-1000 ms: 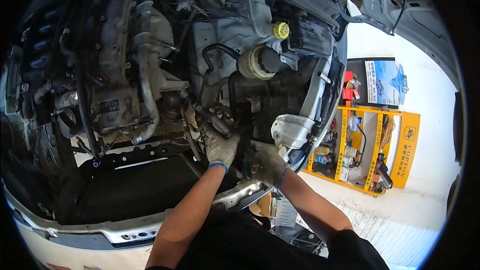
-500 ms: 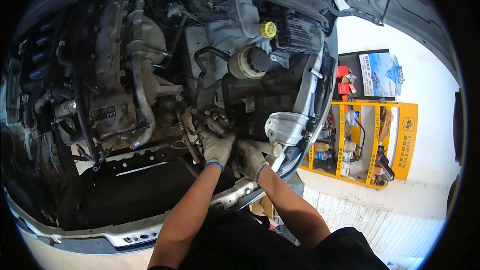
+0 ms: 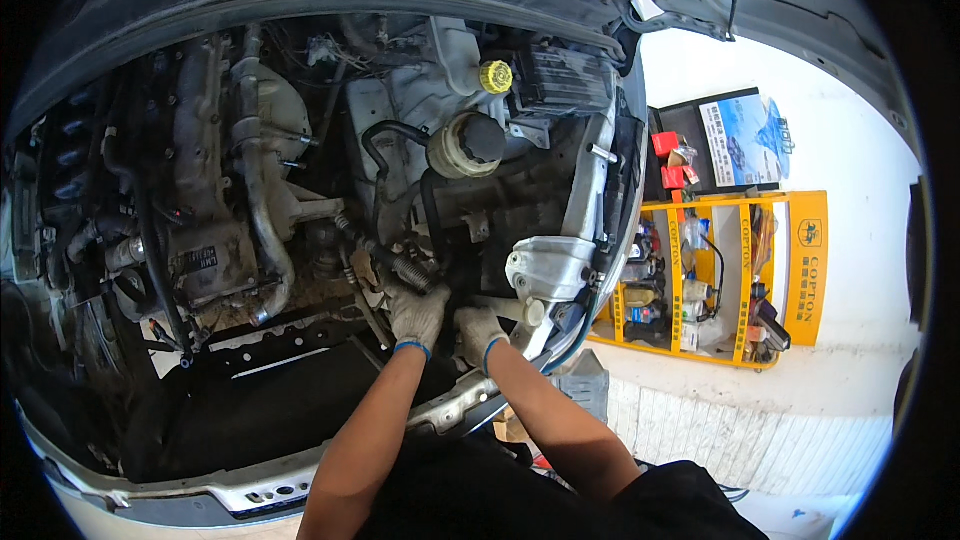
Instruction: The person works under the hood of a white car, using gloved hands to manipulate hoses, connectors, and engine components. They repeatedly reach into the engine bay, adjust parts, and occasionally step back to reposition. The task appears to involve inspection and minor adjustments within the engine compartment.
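Ribbed hose just beyond the gloved left hand
The right hand sits close beside; from here I can't tell whether either one grips anything.

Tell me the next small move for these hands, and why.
I'd probably steady the lower end of the ribbed hose with the left hand: that glove is right at it, with the right hand just beside. The fingertips are hard to make out, so whether either hand grips anything is unclear.
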The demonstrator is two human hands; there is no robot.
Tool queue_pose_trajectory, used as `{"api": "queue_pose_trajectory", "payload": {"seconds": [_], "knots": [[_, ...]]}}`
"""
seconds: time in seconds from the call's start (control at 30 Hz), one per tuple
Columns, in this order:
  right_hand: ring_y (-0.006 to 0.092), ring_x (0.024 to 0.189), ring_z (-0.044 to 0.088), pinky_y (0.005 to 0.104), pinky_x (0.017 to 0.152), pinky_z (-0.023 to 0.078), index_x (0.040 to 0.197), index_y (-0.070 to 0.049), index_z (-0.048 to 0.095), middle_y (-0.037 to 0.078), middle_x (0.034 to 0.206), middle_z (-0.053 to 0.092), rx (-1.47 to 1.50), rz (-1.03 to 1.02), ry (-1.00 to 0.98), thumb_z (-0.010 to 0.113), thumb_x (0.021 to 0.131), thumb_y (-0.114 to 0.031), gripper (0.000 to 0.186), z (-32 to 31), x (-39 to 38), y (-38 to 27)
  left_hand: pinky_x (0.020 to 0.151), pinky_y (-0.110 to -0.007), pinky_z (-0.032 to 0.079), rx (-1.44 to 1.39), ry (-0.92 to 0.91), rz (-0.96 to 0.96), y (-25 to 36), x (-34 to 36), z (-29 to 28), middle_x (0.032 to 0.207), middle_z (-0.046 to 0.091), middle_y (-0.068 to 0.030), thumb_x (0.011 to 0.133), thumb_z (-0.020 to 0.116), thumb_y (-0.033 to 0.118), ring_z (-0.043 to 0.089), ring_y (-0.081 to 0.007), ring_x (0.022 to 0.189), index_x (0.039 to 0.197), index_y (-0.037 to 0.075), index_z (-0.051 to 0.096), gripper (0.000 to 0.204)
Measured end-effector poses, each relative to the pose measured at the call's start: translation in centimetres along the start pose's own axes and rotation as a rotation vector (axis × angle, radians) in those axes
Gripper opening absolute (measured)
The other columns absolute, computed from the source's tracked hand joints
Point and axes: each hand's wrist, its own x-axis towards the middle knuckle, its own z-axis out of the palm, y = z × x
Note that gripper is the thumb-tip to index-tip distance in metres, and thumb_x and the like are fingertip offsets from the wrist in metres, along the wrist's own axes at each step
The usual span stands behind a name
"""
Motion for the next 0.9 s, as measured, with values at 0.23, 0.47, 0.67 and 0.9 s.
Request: {"api": "queue_pose_trajectory", "payload": {"seconds": [0.23,0.47,0.67,0.9], "knots": [[0.0284,0.098,0.068,0.0438,0.087,0.055,0.104,-0.007,0.069,0.013,0.102,0.071,0.536,-0.118,0.370,0.084,0.074,-0.020,0.036,2.8,-1.1,1.2,0.112,-0.042,0.043,0.134,0.032,-0.042,-1.5,0.9,0.2,0.139,0.062,-0.0251,0.078,0.079,0.032,0.056,-0.0399,0.131,0.145,-0.007,0.043,0.086],[0.0310,0.078,0.064,0.0507,0.069,0.056,0.103,-0.009,0.068,0.013,0.087,0.067,1.301,-0.015,0.123,0.072,0.090,-0.024,0.020,8.5,3.1,4.3,0.109,-0.044,0.046,0.242,0.033,-0.044,-3.1,2.5,1.3,0.142,0.061,-0.0230,0.078,0.078,0.034,0.058,-0.0411,0.129,0.140,-0.009,0.050,0.081],[0.0324,0.081,0.067,0.0493,0.079,0.057,0.101,-0.007,0.068,0.013,0.087,0.068,0.001,-0.266,0.170,0.075,0.085,-0.021,0.022,1.0,0.4,1.4,0.108,-0.048,0.046,0.180,0.055,-0.067,1.2,0.1,-0.7,0.128,0.061,-0.0365,0.071,0.080,0.031,0.058,-0.0493,0.124,0.136,-0.013,0.036,0.090],[0.0342,0.090,0.069,0.0456,0.084,0.057,0.102,-0.007,0.070,0.015,0.097,0.070,0.087,-0.156,0.024,0.076,0.080,-0.022,0.027,-1.1,-1.2,0.6,0.108,-0.043,0.046,0.205,-0.016,-0.094,1.2,-0.2,-0.7,0.130,0.064,-0.0312,0.074,0.079,0.034,0.060,-0.0445,0.124,0.139,-0.015,0.038,0.091]]}}
